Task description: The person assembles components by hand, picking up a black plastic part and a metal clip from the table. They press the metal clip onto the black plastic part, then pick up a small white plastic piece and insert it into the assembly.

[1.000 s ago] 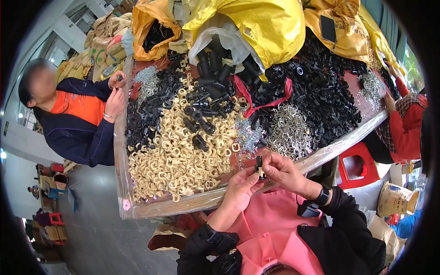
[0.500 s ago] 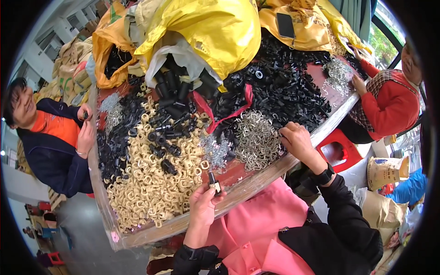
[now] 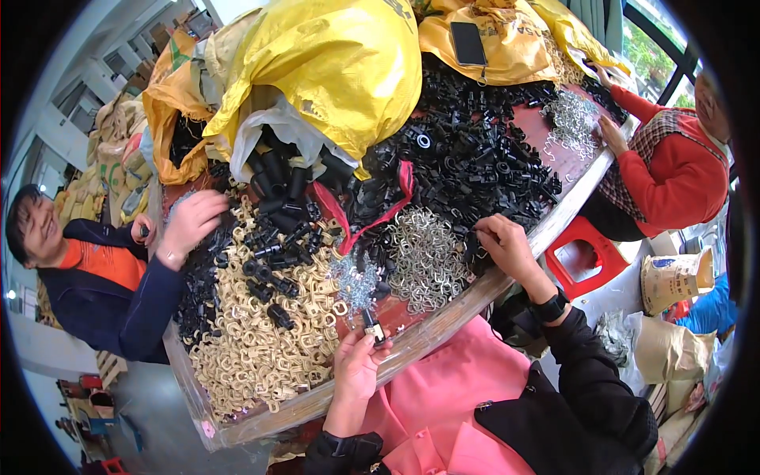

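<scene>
My left hand (image 3: pixel 356 370) pinches a small black plastic fitting (image 3: pixel 370 323) with a cream-coloured part on it, held upright above the table's front edge. My right hand (image 3: pixel 508 247) is closed, thumb and fingertips together, at the edge between a pile of bent silver metal clips (image 3: pixel 430 257) and a heap of black plastic parts (image 3: pixel 467 162); what its fingertips hold, if anything, is too small to make out. Left of the fitting lies a large pile of cream plastic rings (image 3: pixel 261 348). Just beyond the fitting is a small heap of tiny silver pieces (image 3: pixel 354 279).
A wooden rim (image 3: pixel 419 339) borders the table. Yellow sacks (image 3: pixel 340 71) stand at the back, a phone (image 3: pixel 468 43) on one. Co-workers sit at the left, in an orange top (image 3: pixel 111 267), and right, in red sleeves (image 3: pixel 673 186). A red stool (image 3: pixel 587 260) stands right.
The view has shifted slightly. The left co-worker's one hand has reached out over the black parts. My left hand still holds the fitting; my right hand stays beside the clips.
</scene>
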Tool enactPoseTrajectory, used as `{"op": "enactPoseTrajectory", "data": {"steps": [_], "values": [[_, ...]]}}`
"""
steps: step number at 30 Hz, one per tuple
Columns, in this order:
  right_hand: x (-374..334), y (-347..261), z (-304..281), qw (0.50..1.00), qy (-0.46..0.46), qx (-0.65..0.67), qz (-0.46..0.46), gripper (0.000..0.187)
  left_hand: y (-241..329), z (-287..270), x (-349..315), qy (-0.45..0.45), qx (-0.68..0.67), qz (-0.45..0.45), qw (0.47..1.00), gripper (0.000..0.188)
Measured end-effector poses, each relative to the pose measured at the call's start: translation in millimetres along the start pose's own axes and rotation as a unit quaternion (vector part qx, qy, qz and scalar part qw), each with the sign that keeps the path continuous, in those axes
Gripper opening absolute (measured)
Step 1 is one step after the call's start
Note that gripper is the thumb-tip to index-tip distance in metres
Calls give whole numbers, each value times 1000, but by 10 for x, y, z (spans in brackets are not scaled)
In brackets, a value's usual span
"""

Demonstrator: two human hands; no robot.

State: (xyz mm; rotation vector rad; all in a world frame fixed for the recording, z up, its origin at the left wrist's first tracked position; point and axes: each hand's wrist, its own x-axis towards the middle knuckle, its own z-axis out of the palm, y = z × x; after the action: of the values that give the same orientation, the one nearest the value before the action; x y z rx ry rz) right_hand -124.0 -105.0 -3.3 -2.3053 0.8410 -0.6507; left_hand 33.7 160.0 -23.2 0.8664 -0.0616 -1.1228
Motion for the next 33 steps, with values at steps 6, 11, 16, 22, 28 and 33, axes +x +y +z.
{"op": "enactPoseTrajectory", "data": {"steps": [6, 11, 16, 22, 28, 33], "values": [[-46, 113, 15, 974, -36, -74, -209, 15, -33, 37, 34, -8, 9, -8, 1000, 18], [-89, 114, 104, 967, -83, -151, -189, 19, -56, 50, 35, -9, 3, -10, 1000, 17], [-51, 98, 119, 958, -105, -193, -182, 21, -60, 45, 10, -10, 1, -2, 1000, 18], [-123, 37, 125, 987, -61, -63, -137, 16, -65, 62, -44, 1, 6, 6, 1000, 18], [-219, -355, 228, 856, -201, 459, 124, 11, -51, 186, -21, -8, 37, 12, 999, 19], [-293, -752, 363, 742, -264, 591, 175, 9, -68, 266, -9, -7, 38, 4, 999, 20]]}}
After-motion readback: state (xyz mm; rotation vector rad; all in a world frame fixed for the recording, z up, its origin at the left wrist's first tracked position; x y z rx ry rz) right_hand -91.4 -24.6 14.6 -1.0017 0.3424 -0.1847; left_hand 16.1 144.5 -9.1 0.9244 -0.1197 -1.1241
